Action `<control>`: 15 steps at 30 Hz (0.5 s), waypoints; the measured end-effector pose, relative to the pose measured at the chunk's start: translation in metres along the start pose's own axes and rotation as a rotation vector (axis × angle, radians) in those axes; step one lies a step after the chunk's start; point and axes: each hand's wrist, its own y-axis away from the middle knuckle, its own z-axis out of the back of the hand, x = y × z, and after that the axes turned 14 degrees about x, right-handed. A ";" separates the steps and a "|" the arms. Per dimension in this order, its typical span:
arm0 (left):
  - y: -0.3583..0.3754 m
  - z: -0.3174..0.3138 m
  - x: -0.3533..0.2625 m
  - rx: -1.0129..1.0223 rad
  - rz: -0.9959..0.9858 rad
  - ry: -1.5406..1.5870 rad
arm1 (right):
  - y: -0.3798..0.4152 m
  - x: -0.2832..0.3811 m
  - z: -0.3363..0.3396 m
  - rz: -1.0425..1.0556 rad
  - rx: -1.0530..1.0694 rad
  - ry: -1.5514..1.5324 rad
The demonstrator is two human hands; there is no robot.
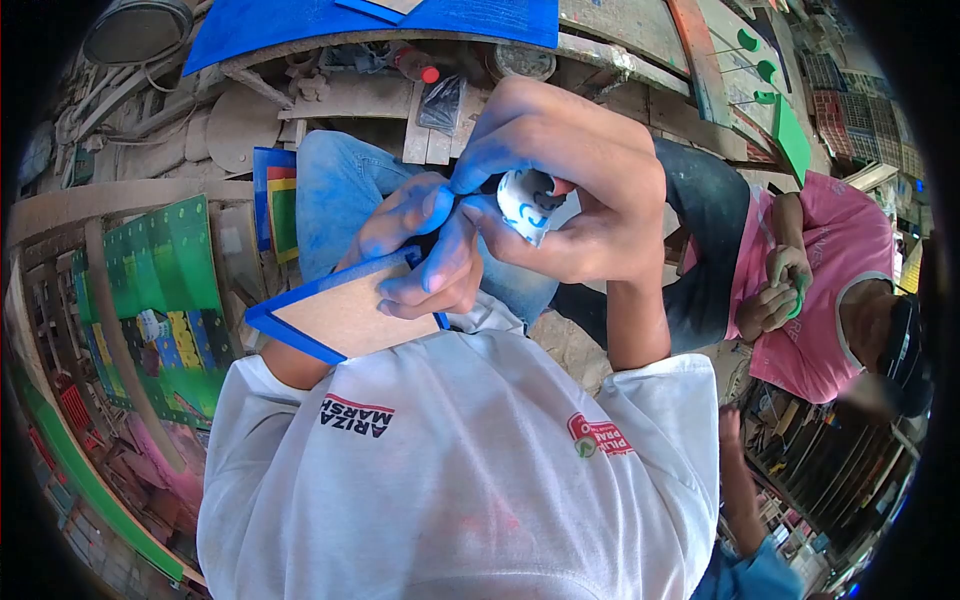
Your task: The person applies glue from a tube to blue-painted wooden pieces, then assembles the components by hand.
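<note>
My left hand, its fingers stained blue, is closed on a small board with a bare tan face and blue-painted edges. The board is tilted in front of my white shirt. Beside it, my right hand is closed around a curled piece of printed paper, white with blue and dark marks. Its fingertips meet those of my left hand near the board's upper corner. My fingers hide what lies between the two hands.
A blue-painted panel rests on the bench ahead. Below it are a red-capped bottle and a black plastic bag. Green panels lean at left. At right sits a person in a pink shirt, holding something green.
</note>
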 end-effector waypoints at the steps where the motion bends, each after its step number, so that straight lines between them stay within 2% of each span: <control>1: 0.000 -0.001 0.000 -0.022 0.004 -0.033 | 0.001 0.001 0.000 -0.012 -0.012 0.016; 15: -0.001 -0.003 0.000 -0.105 0.010 -0.064 | -0.001 0.004 -0.004 -0.028 -0.056 0.129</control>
